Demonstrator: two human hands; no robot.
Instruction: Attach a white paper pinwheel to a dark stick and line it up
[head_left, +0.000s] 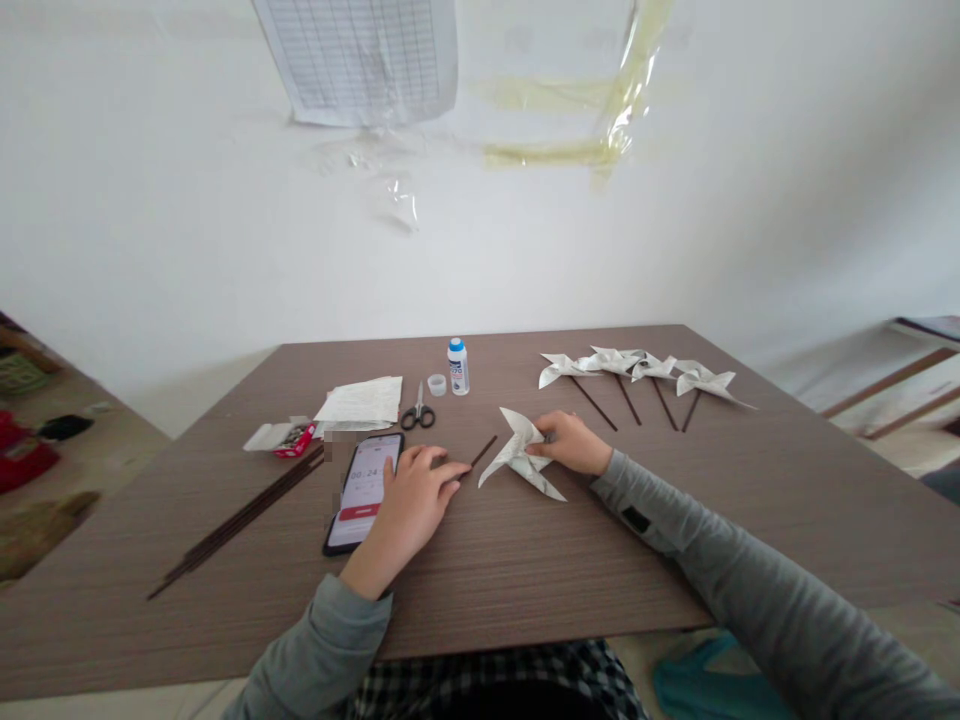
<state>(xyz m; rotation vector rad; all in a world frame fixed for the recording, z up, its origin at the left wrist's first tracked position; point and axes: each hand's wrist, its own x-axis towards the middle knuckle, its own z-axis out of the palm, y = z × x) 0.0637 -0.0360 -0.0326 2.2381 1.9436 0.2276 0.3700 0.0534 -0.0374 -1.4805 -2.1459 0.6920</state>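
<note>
Right hand (568,441) had the loose paper pinwheel (519,455) pinched over the table (600,590); left hand's (414,500) fingers were slightly spread at a brown stick (483,455), grip kinda hard to tell.

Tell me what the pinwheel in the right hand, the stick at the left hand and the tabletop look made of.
The pinwheel looks like thin, matte paper, from its creased, pointed blades. The stick is dark brown and straight, perhaps wood or plastic; too small to settle. The tabletop seems dull wood-grain laminate, given its fine, even streaks.
</note>
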